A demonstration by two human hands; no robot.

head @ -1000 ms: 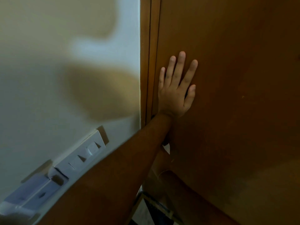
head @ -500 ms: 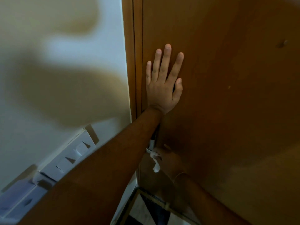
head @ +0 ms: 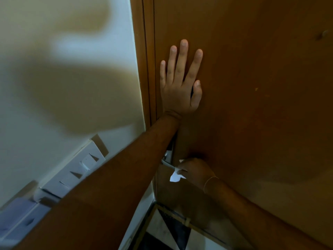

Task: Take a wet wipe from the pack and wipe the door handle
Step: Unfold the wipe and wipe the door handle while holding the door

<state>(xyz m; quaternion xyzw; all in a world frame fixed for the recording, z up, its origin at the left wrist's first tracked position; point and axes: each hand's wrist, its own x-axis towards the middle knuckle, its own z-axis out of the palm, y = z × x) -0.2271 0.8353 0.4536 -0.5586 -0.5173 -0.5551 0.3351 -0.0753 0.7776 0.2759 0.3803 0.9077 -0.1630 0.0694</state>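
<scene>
Left hand [head: 181, 85] lies flat on the door [head: 261, 114], fingers spread, holding nothing, palm pressed just beside the frame [head: 144, 60]. Right hand [head: 195, 173] sits lower, fingers curled and closed around the wipe [head: 175, 176], which is bunched, with a white corner hanging below the fist. The wipe is at the handle [head: 166, 160]; only a sliver of metal shows, since the left forearm crosses in front of most of it. I can't tell how much of the lever the wipe actually covers. The pack isn't in view.

Risks, as I judge them:
- The left forearm blocks the view of the handle, so parts of the lever could get missed, especially the inner end near the plate.
- The wipe is wadded small, so contact area is low and the loose corner does no work. It could slip out of the fist on a hard stroke.
- Pressing down on the lever while wiping could unlatch the door. The left palm is bracing it, but pushing too hard swings the door instead.
- The switch plate [head: 79, 170] is near the left elbow and could get bumped.

Versus half a second ago: the left hand is unchanged, flat in the same spot. The right hand has moved slightly along the handle, and more of the wipe's tail is visible. The view has shifted a little.
</scene>
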